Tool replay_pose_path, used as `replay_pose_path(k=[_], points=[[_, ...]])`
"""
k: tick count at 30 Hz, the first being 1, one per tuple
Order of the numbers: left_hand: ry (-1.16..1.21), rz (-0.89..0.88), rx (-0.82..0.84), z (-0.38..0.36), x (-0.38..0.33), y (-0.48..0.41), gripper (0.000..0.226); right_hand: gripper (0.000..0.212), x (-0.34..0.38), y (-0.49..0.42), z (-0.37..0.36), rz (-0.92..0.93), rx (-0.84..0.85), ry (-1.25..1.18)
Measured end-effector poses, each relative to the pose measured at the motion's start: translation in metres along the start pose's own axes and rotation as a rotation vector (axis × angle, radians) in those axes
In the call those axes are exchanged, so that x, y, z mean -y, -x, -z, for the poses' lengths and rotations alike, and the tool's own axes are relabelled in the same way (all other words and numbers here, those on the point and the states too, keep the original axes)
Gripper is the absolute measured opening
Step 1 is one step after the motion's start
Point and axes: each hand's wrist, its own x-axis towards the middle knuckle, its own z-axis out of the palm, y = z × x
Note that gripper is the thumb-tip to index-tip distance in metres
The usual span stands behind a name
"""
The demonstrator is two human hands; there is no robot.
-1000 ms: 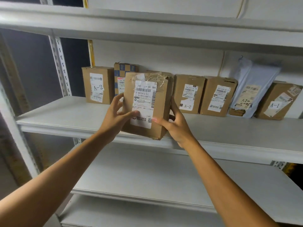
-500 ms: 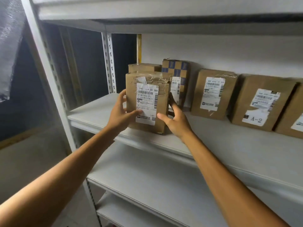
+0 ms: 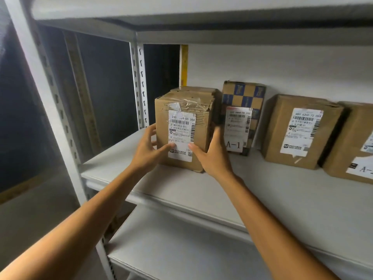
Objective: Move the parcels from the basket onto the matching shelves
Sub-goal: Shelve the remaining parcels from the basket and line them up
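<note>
Head view: the left hand (image 3: 148,150) and right hand (image 3: 212,156) grip the cardboard parcel (image 3: 181,136) at centre frame, fingers spread along its sides, thumbs on its label. It seems set on the shelf (image 3: 262,188), left of the A-1 parcel (image 3: 242,102). I judge placing is nearly done; next, I let go without tipping it.

body: two arms are being shown, both unclothed | left forearm (image 3: 80,224): is being shown bare along all its visible length | right forearm (image 3: 268,225): is being shown bare likewise | left hand (image 3: 148,151): is being kept bare | right hand (image 3: 212,158): is being kept bare
</note>
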Motion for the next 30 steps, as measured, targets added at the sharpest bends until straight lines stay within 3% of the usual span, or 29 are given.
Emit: replay_pose_path(k=[10, 19, 21, 24, 28, 30], points=[[0.067, -0.041, 0.071, 0.015, 0.037, -0.049, 0.068, 0.052, 0.005, -0.022, -0.041, -0.102, -0.066, 0.036], [0.05, -0.02, 0.089, 0.015, 0.032, -0.043, 0.065, 0.067, 0.016, -0.016, -0.045, -0.186, -0.1, -0.023], [0.043, 0.016, 0.109, 0.019, 0.028, -0.038, 0.057, 0.069, 0.017, -0.012, -0.04, -0.225, -0.078, -0.016], [0.015, 0.028, 0.032, 0.024, 0.02, -0.026, 0.028, 0.062, 0.016, 0.002, -0.025, -0.254, 0.028, 0.009], [-0.155, -0.146, -0.158, 0.011, -0.007, 0.002, 0.011, 0.062, 0.02, 0.023, 0.008, -0.216, 0.104, 0.154], [-0.184, -0.22, -0.029, -0.006, -0.03, 0.018, 0.009, 0.06, 0.022, 0.032, 0.032, -0.185, 0.104, 0.201]])
